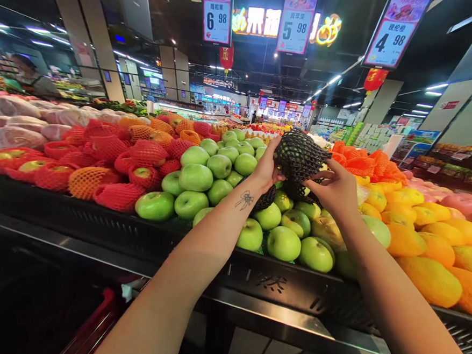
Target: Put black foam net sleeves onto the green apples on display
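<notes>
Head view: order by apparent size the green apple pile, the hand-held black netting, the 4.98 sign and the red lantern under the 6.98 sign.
1. Green apple pile
2. Black netting and 4.98 sign: look alike
3. Red lantern

1. Hands: two, one left hand (272, 162) and one right hand (335, 183).
2. Black net (301, 153) between the hands: one; whether the dark mesh (266, 198) by the left wrist is a second, I cannot tell.
3. Green apples (283, 244): more than twenty; some are hidden, so no exact number.
4. Red-netted fruits (118, 197): more than ten.
5. Orange-netted fruits (86, 181): at least five.
6. Orange fruits (429, 279): more than ten.
7. Large price signs (298, 17): three.
8. Near red lanterns (375, 80): two.
</notes>
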A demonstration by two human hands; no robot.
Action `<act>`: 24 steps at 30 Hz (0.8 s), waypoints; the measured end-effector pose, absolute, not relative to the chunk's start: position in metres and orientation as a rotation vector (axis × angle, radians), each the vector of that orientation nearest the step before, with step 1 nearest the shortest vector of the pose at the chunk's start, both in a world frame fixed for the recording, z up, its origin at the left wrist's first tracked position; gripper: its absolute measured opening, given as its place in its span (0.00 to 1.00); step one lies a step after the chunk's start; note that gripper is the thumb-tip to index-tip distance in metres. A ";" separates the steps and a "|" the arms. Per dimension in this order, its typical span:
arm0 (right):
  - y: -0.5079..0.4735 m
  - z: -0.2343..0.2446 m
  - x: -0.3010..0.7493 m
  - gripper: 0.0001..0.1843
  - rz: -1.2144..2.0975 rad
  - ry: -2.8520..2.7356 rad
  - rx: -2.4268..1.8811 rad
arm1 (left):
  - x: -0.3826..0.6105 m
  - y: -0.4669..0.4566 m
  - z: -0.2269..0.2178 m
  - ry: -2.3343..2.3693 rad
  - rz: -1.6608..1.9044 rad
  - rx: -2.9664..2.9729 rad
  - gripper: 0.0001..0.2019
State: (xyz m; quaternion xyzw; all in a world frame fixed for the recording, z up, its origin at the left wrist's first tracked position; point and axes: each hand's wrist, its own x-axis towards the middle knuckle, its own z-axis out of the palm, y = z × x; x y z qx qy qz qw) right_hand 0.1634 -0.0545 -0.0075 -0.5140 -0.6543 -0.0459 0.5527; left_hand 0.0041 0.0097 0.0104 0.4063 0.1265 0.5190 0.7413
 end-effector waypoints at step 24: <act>-0.043 -0.011 0.175 0.20 -0.090 -1.609 -0.760 | 0.004 0.002 0.001 0.338 1.094 1.354 0.15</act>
